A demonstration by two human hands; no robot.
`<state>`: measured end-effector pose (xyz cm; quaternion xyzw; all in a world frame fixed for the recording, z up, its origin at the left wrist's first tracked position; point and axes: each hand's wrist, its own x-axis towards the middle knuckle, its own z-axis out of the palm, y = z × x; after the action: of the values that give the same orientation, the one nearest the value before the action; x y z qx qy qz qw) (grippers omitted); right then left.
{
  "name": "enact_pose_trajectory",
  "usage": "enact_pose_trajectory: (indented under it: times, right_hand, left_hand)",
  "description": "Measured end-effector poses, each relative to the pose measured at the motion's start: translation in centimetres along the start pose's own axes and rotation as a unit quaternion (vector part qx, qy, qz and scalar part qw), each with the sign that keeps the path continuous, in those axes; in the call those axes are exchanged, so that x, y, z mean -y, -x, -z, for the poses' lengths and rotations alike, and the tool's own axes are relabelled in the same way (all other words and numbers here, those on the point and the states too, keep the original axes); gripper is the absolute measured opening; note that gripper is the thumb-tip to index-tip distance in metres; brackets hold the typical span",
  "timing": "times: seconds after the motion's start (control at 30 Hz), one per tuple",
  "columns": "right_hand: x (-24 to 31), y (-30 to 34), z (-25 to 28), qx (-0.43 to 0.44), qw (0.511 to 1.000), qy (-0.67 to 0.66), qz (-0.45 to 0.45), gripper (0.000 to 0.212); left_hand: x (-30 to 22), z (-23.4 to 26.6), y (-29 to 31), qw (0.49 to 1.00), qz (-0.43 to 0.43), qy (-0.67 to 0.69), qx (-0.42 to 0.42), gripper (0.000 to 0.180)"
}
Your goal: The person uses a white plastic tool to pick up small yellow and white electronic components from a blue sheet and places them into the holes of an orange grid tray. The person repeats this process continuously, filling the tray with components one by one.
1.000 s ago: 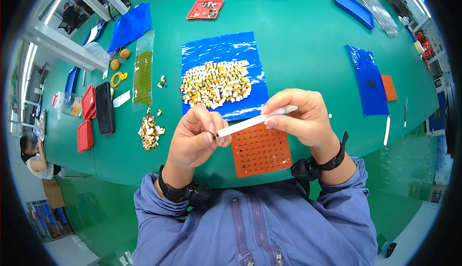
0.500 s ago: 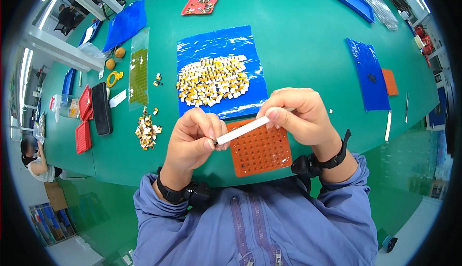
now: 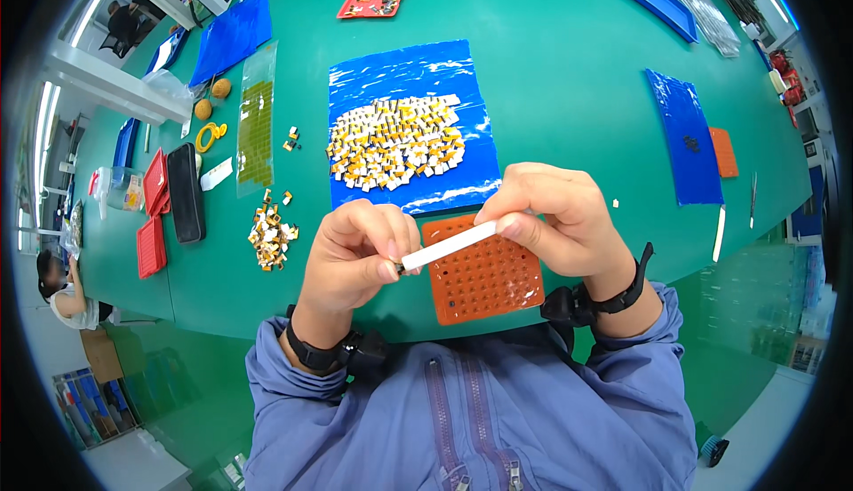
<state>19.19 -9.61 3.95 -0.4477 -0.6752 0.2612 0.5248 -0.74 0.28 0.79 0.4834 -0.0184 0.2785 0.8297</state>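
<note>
My left hand (image 3: 351, 255) pinches what looks like a tiny dark part (image 3: 400, 269) at the 8 o'clock end of a white stick (image 3: 450, 246); my right hand (image 3: 555, 224) grips its 2 o'clock end, thumb against fingers. The stick hangs mid-view, over the orange tray (image 3: 489, 273) at 5 o'clock. I judge this as close work at that dark tip, calling for a steady pinch. The white slip (image 3: 216, 174) towards 10 o'clock shows no writing I can read.

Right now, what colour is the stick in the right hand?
The stick in the right hand is white, seen best in the head view.
</note>
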Motion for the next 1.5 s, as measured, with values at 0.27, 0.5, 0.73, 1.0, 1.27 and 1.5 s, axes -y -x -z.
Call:
enact_pose_trajectory:
  times: [0.27, 0.5, 0.73, 1.0, 1.27, 1.5]
  right_hand:
    - [-0.2, -0.3, -0.5, -0.033, 0.998, 0.002, 0.046, 0.007]
    - [-0.3, 0.1, -0.2, -0.005, 0.999, 0.015, 0.039, 0.007]
    - [-0.1, 0.0, -0.1, 0.012, 0.999, 0.021, 0.034, 0.007]
    - [0.0, -0.1, -0.3, -0.023, 0.999, -0.004, 0.026, 0.008]
    - [0.1, 0.1, 0.4, 0.022, 0.998, 0.051, 0.010, 0.004]
    - [0.0, 0.3, 0.3, 0.015, 1.000, 0.017, 0.002, 0.005]
  left_hand:
    - [0.3, 0.1, 0.1, 0.999, -0.017, 0.048, -0.009, 0.012]
    - [0.2, 0.0, 0.1, 0.999, -0.024, 0.042, -0.008, 0.011]
    - [0.2, 0.2, 0.1, 0.999, -0.023, 0.025, 0.000, 0.011]
    - [0.1, 0.2, 0.1, 0.999, -0.028, 0.022, -0.011, 0.010]
    - [0.2, 0.1, 0.1, 0.999, -0.029, 0.012, -0.012, 0.010]
    - [-0.1, -0.1, 0.1, 0.999, -0.026, -0.017, -0.026, 0.012]
